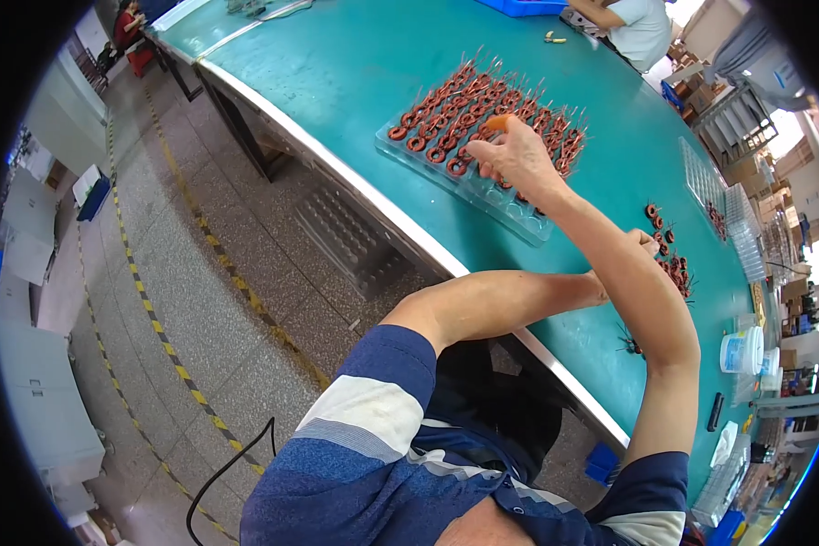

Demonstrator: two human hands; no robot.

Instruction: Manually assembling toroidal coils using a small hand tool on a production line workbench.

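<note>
Copper-wound ring coils fill clear tray; right hand grip pinches one.

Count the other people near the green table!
2: a person in red beyond the table's far left corner, a person in a pale shirt at its far right. More may be hidden.
</note>
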